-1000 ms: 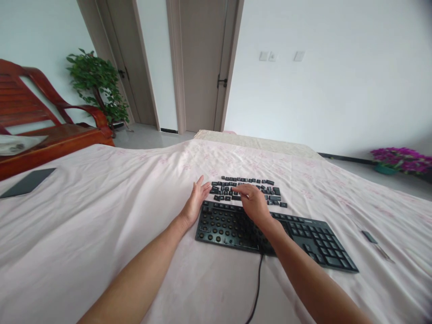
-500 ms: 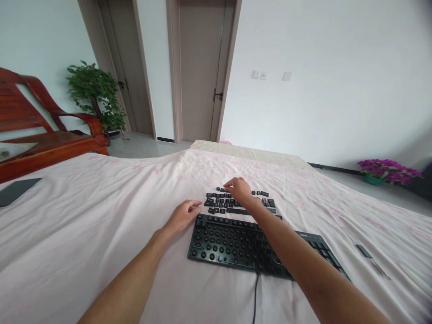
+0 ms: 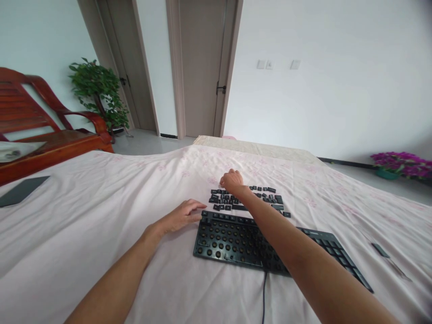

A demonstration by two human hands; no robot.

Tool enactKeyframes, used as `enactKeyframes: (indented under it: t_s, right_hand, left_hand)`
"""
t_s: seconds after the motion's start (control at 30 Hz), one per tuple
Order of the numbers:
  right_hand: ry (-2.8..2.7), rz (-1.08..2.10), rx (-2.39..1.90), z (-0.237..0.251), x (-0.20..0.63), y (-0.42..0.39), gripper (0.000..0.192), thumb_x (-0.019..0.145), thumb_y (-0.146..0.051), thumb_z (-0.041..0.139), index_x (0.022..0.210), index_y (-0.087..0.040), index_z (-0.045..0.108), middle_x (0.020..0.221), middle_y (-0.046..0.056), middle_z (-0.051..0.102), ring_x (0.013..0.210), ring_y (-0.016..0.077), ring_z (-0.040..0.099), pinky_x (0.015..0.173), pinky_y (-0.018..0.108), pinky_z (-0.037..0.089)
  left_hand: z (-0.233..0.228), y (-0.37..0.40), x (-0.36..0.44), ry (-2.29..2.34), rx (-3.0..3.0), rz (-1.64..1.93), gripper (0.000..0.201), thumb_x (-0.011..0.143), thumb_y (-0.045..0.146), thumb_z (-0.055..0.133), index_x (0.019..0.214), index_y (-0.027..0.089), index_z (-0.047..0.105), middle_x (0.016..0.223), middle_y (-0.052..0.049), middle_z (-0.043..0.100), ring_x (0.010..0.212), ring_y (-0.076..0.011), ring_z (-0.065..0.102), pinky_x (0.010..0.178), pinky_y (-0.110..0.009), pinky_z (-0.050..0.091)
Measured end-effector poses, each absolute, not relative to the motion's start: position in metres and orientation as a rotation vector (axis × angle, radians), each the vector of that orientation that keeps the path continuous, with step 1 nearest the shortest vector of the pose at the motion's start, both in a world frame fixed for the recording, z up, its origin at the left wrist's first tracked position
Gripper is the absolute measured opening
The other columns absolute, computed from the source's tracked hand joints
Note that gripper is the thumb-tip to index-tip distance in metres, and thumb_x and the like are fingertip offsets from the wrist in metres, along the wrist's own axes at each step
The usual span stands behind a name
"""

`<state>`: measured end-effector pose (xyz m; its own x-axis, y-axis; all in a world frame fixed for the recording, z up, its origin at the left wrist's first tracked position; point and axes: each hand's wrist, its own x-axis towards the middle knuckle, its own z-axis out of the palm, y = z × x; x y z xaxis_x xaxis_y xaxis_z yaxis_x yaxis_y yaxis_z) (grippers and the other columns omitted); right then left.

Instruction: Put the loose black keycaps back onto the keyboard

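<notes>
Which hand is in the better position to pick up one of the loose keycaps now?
The right hand, probably. It is already over the far rows of loose keycaps behind the keyboard. The left hand rests at the keyboard's left far corner, beside the caps.

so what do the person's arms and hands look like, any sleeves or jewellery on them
Both forearms are bare up to the frame edge, with no sleeve in view. The left hand and right hand wear no gloves, and no watch, bracelet or ring shows. Fingers are too small to check closely.
</notes>
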<state>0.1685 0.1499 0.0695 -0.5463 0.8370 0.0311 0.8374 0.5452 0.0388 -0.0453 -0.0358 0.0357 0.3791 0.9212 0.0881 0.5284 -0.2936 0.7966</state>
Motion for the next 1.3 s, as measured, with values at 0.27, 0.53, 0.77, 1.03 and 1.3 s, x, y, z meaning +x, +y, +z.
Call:
enactKeyframes:
  t_s: [0.27,0.53,0.77,1.03,1.3]
  right_hand:
    - [-2.708,-0.04,-1.429,0.076,0.166,0.142,0.015,0.084,-0.021,0.068,0.094,-0.021,0.079,0.102,0.012,0.075,0.114,0.0296,0.053,0.094,0.037,0.035]
    - [-2.283,0.49,-1.206,0.089,0.195,0.076,0.021,0.085,-0.031,0.066,0.101,-0.022,0.075,0.091,0.002,0.075,0.081,0.0175,0.067,0.072,0.026,0.048]
    - [-2.186,0.649,-1.058,0.069,0.216,-0.001,0.007,0.077,-0.023,0.073,0.084,-0.023,0.075,0.085,0.0,0.072,0.076,0.0157,0.064,0.071,0.026,0.047]
    - [-2.318,0.44,-1.045,0.062,0.208,-0.023,0.006,0.08,-0.02,0.074,0.083,-0.024,0.072,0.087,0.0,0.069,0.083,0.0169,0.064,0.073,0.026,0.045]
    - [-2.367,0.372,-0.969,0.053,0.202,-0.028,0.005,0.082,-0.02,0.074,0.081,-0.024,0.07,0.087,0.001,0.069,0.085,0.018,0.063,0.076,0.027,0.046]
  left_hand:
    - [0.027,-0.037,-0.027,1.486,2.055,0.828,0.036,0.097,0.041,0.045,0.108,0.025,0.074,0.116,-0.007,0.063,0.11,-0.0216,0.057,0.101,-0.034,0.042]
    - [0.019,-0.033,-0.024,1.556,2.074,0.842,0.036,0.096,0.042,0.044,0.103,0.025,0.075,0.112,-0.006,0.064,0.107,-0.0221,0.056,0.099,-0.034,0.043]
    - [0.018,-0.028,-0.028,1.448,2.024,0.905,0.035,0.094,0.044,0.047,0.099,0.025,0.077,0.109,-0.006,0.066,0.104,-0.0223,0.058,0.098,-0.033,0.044]
    - [0.011,-0.024,-0.033,1.429,2.043,0.896,0.031,0.091,0.041,0.053,0.1,0.024,0.077,0.114,-0.009,0.065,0.109,-0.0229,0.058,0.102,-0.035,0.043]
    - [0.009,-0.024,-0.033,1.444,1.993,0.924,0.027,0.089,0.038,0.056,0.097,0.025,0.078,0.116,-0.008,0.065,0.111,-0.0232,0.057,0.103,-0.036,0.043]
